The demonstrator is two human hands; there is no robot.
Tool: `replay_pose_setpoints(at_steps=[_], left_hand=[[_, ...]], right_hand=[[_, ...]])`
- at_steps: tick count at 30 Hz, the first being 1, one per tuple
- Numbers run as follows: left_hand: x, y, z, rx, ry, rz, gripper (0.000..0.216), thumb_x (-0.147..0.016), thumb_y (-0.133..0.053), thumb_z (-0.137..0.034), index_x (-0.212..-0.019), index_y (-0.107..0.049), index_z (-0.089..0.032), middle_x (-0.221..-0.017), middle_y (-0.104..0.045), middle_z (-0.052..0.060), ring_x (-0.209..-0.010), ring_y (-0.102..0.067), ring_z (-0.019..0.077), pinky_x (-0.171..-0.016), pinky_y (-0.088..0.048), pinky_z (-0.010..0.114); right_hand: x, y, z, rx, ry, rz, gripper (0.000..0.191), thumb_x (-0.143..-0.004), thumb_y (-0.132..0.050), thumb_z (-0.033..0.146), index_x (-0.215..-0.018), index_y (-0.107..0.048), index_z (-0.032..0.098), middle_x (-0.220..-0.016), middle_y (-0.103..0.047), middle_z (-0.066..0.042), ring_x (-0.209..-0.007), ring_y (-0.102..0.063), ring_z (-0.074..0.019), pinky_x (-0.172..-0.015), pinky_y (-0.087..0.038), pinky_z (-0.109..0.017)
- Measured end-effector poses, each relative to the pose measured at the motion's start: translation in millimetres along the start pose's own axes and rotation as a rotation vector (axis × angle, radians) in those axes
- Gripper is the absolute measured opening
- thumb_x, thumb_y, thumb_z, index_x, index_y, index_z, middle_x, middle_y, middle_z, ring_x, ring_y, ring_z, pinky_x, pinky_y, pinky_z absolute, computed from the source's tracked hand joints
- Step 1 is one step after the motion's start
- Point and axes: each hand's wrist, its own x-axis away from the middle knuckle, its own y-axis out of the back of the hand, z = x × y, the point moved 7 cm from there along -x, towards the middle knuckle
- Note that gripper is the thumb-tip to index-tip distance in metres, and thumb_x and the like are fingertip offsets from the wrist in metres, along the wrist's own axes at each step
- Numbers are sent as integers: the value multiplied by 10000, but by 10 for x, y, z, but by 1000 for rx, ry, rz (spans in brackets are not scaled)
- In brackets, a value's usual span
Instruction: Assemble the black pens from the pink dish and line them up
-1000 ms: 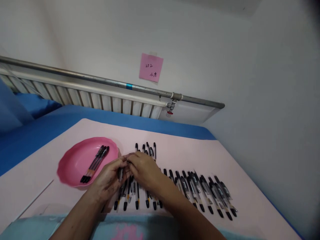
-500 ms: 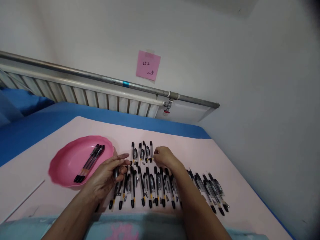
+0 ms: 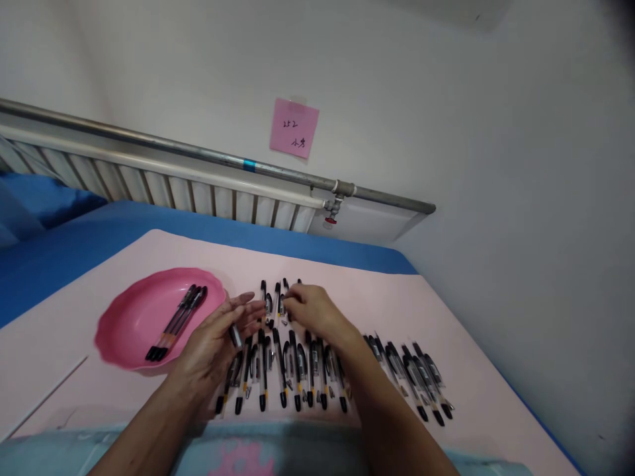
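Observation:
My left hand hovers palm inward over the left end of the pen rows, fingers stretched and partly curled. A short pen part, dark with a pale end, sits in its grip. My right hand has its fingers pinched together over the back row, near a pen cap; what lies between its fingertips is hidden. Under my hands, black pen pieces with clear barrels and caps lie in a front row. Small metal tips lie among them.
A pink scalloped basin holds several pens at the left. More pen parts lie to the right of my right forearm. The pale pink tabletop meets a blue border; a radiator and pipe run behind.
My right hand has moved left along the back row, toward my left hand. My left hand has turned and opened somewhat, showing more of the pen part.

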Motion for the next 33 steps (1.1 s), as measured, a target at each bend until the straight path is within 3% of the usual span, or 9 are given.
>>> replay_pose_setpoints(at_steps=[3,8,11,15,20,24,29,33], left_hand=[[50,-62,-36,44,-79,12,255,-750,-582,-136,-1004,-603,-122,-1085,-625,143,-1025,-571,215,-821,-486,276],[62,-40,-42,-2,-114,4,346,-707,-651,-215,-1048,-606,-171,-1146,-604,100,-1084,-530,214,-889,-437,287],[21,-12,-113,-23,-168,29,405,-693,-664,-288,-1079,-593,-191,-1166,-593,94,-1110,-508,228,-921,-406,343],[1,49,-262,-71,-232,-6,407,-684,-650,-361,-1043,-606,-174,-1140,-601,110,-1084,-520,261,-885,-413,383],[18,135,-424,-92,-282,-74,322,-677,-653,-304,-957,-626,-147,-971,-656,95,-885,-607,223,-771,-471,341],[-47,296,-528,-116,-328,-128,298,-636,-682,-235,-913,-640,-131,-907,-666,80,-793,-622,189,-694,-495,284],[-112,527,-712,-146,-404,-168,320,-609,-699,-285,-883,-641,-131,-849,-668,77,-785,-622,196,-681,-497,292],[-70,831,-951,-459,-424,-416,230,-607,-686,-285,-801,-639,-170,-818,-658,53,-767,-611,193,-679,-471,298]], right_hand=[[212,-276,506,-276,279,94,132,-779,-527,253,-814,-641,195,-762,-645,8,-691,-565,-100,-616,-396,-189],[302,-493,720,-467,280,63,100,-752,-544,203,-823,-611,182,-737,-634,19,-642,-553,-92,-570,-399,-186],[152,-339,489,-524,166,32,113,-738,-577,223,-825,-628,174,-752,-649,7,-649,-568,-92,-581,-419,-186],[-107,93,-268,-294,-163,-258,160,-748,-564,270,-844,-627,158,-779,-649,-21,-669,-581,-99,-591,-422,-186],[-280,76,-873,-157,-285,-289,164,-715,-552,226,-843,-602,137,-635,-611,-21,-551,-551,-115,-528,-380,-207],[-302,-21,-921,-58,-268,-304,136,-694,-566,229,-801,-595,149,-664,-614,-33,-623,-536,-132,-548,-350,-212],[-308,-12,-881,26,-224,-302,137,-747,-528,266,-723,-598,151,-707,-625,-46,-659,-525,-128,-575,-340,-210],[-288,74,-841,60,-200,-325,142,-763,-497,232,-728,-607,150,-715,-632,-49,-678,-536,-132,-599,-343,-211]])
